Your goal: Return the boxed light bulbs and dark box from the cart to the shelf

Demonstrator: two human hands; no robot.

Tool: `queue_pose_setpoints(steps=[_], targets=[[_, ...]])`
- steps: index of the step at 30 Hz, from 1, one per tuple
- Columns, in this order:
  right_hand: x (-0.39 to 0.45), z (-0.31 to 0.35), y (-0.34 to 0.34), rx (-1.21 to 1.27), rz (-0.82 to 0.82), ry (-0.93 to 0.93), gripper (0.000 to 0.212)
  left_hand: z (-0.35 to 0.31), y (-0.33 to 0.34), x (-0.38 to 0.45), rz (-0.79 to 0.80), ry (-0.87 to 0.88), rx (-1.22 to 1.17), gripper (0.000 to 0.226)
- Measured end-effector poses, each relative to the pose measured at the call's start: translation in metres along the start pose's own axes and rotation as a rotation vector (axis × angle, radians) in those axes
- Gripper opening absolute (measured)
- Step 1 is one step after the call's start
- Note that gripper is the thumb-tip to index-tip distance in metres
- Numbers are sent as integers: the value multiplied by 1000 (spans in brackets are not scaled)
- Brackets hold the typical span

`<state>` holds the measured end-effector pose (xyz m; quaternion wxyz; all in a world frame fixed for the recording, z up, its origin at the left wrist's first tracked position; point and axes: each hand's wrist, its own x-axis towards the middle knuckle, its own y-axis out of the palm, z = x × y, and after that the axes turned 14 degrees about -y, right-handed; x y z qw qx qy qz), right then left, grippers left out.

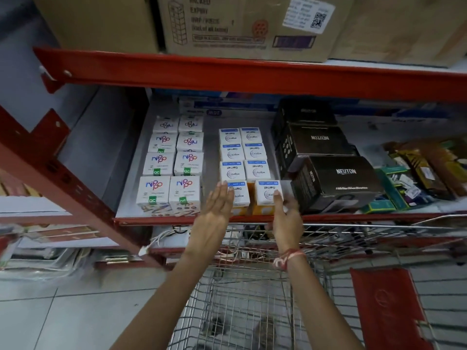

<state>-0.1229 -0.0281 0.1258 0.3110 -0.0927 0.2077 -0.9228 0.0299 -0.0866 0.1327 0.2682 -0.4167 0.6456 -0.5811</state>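
White Wipro Garnet bulb boxes [242,157] stand in two rows on the shelf [161,220]. My left hand [214,210] is flat, fingers apart, with its fingertips against the front left Wipro box [240,195]. My right hand [286,218] rests its index finger on the front right Wipro box [265,192]; its thumb hangs low by the shelf edge. To the right, three dark Neuton boxes [341,178] sit one behind the other. White Nippo bulb boxes [171,160] fill the left rows. The wire cart [247,299] stands below my arms; its contents are blurred.
A red upper beam [227,72] carries brown cartons [240,26] overhead. Mixed small packages [417,173] crowd the shelf's right end. A red diagonal brace [63,173] runs at the left. The cart's red flap [386,306] is at the right; loose white cables [164,238] hang under the shelf.
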Motion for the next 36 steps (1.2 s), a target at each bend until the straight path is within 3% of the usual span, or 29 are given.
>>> queue_pose_setpoints(steps=[3, 7, 10, 12, 14, 15, 16, 20, 22, 27, 32, 34, 36], targets=[[6, -6, 6, 17, 212, 23, 46, -9, 5, 13, 120, -13, 113, 94], [1, -3, 0, -42, 227, -46, 49, -11, 8, 12, 191, -100, 72, 96], [6, -3, -27, -202, -81, -323, 46, -25, 6, 9, 102, -88, 75, 87], [20, -5, -59, -198, -333, -412, 36, -45, 4, 7, -19, -43, -117, 73], [41, -16, -94, -140, -513, -357, 35, -73, 0, 7, -67, -73, -426, 50], [52, -22, -111, -96, -537, -298, 40, -89, -4, 9, -17, -141, -592, 39], [62, -29, -125, -41, -513, -218, 44, -105, -9, 11, 108, -223, -754, 43], [84, -46, -152, 123, -299, 97, 29, -152, -18, 29, 658, -465, -1249, 97], [83, -51, -154, 73, -238, 60, 31, -164, -21, 34, 712, -477, -1281, 102], [68, -59, -153, -36, -129, 25, 23, -163, -14, 27, 591, -510, -1155, 113], [63, -44, -157, -110, 14, 4, 52, -154, -25, 19, 585, -498, -1080, 114], [63, -25, -164, -176, -46, -34, 55, -156, -33, 22, 588, -466, -1041, 110], [60, 5, -185, -112, -202, -231, 45, -158, -50, 20, 458, -450, -1013, 88]])
